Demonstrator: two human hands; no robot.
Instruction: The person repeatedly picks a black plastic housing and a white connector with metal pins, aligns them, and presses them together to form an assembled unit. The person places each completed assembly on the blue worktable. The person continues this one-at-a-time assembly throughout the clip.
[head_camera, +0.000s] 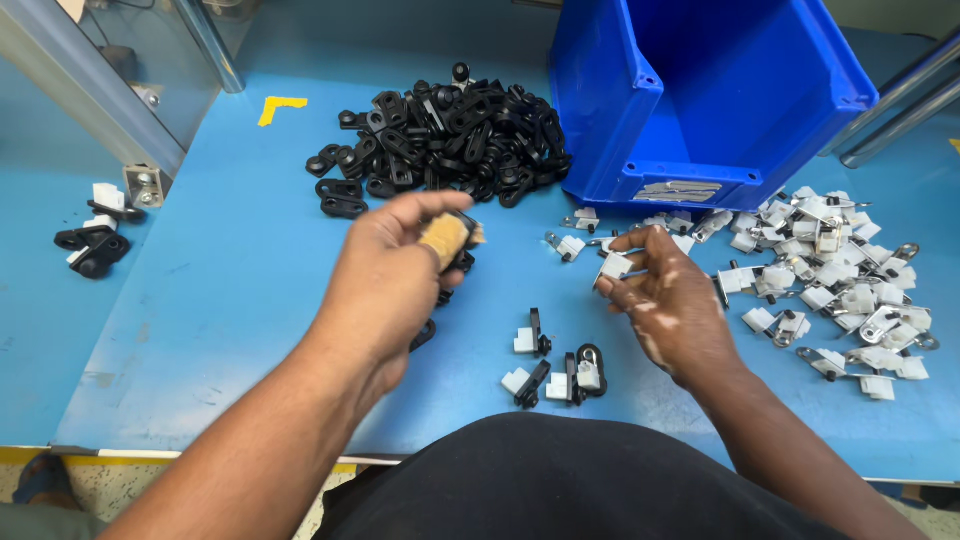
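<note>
Work surface: blue mat covering the bench, scuffed in places, with a yellow corner mark taped at upper left of the frame. Metal frame posts run along the upper left and upper right edges. A strip of floor shows along the bottom left.

Left hand, centre frame: fingers curled, gripping several black plastic clips; thumb tip is blurred. More black parts show beneath the hand, against the mat.

Right hand, right of centre: thumb and forefinger pinch one small white clip piece, lifted just above the mat.

Pile of black clips at upper centre, touching the front corner of a blue storage bin, which stands at upper right with its open front towards the viewer.

Heap of white-and-metal clip parts spreads at right, below the bin.

Assembled black-and-white pieces lie in a small group at lower centre, between the two hands. A few more assembled pieces sit at far left, beside a small metal bracket.
</note>
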